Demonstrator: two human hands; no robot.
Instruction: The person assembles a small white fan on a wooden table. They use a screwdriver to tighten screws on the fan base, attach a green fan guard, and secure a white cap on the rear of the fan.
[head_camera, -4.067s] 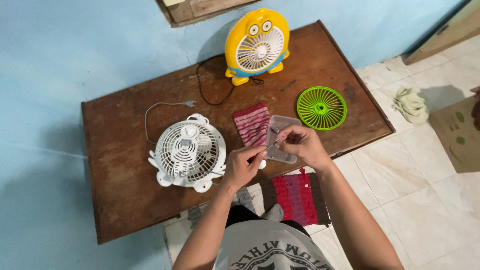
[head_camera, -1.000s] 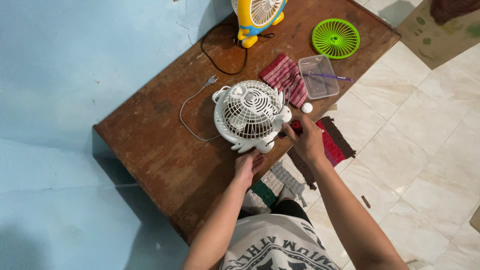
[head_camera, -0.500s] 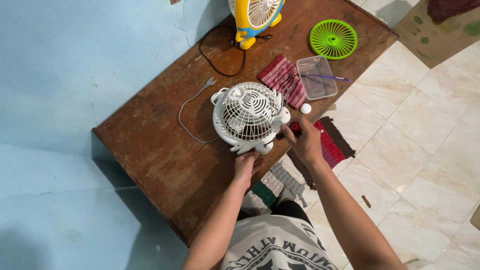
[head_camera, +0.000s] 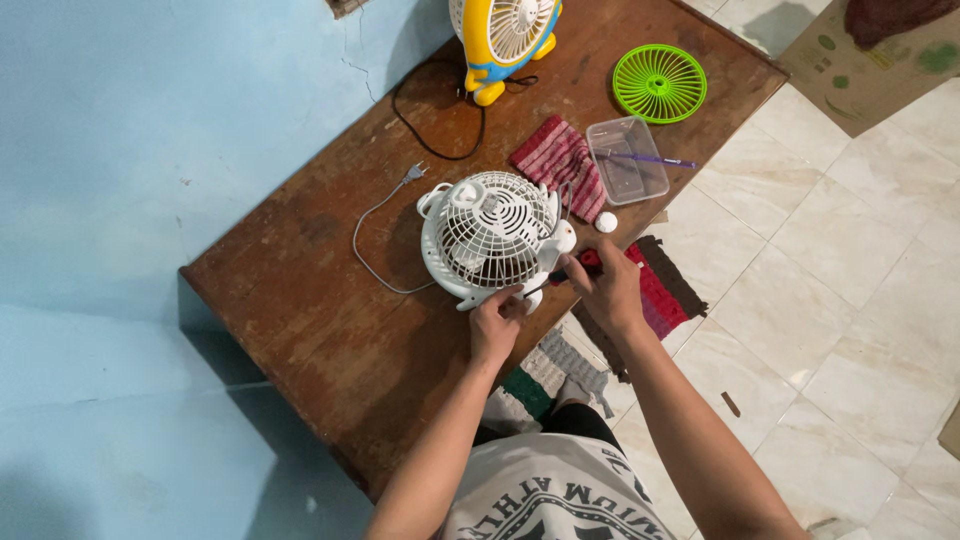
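White fan: a small white desk fan (head_camera: 490, 238) is laid on its back on the brown wooden table (head_camera: 330, 300), near the front edge, grille facing up; its grey cord and plug (head_camera: 412, 177) are trailed toward the wall.
Left hand: the left hand (head_camera: 495, 325) is set against the fan's near rim, fingers curled and pressed together on the plastic foot there; the forearm is stretched up from the body.
Right hand: the right hand (head_camera: 605, 285) is closed around a red-handled screwdriver (head_camera: 572, 270), whose dark tip is aimed at the fan's lower right edge; thumb and fingers are wrapped tight on the handle, wrist bent inward.
Clear box: a clear rectangular plastic container (head_camera: 628, 160) is placed right of the fan, with a purple pen (head_camera: 650, 158) laid across it.
White knob: a small round white piece (head_camera: 606, 222) is seen just beside the fan.
Cloth: a red striped cloth (head_camera: 560, 160) is spread between fan and container.
Green grille: a round green fan grille (head_camera: 660, 84) is laid flat at the far corner.
Yellow fan: a yellow and blue fan (head_camera: 505, 35) is stood upright at the wall, black cord looped beside it.
Floor: a cardboard sheet (head_camera: 880, 50) with green spots is lying on the tiles.
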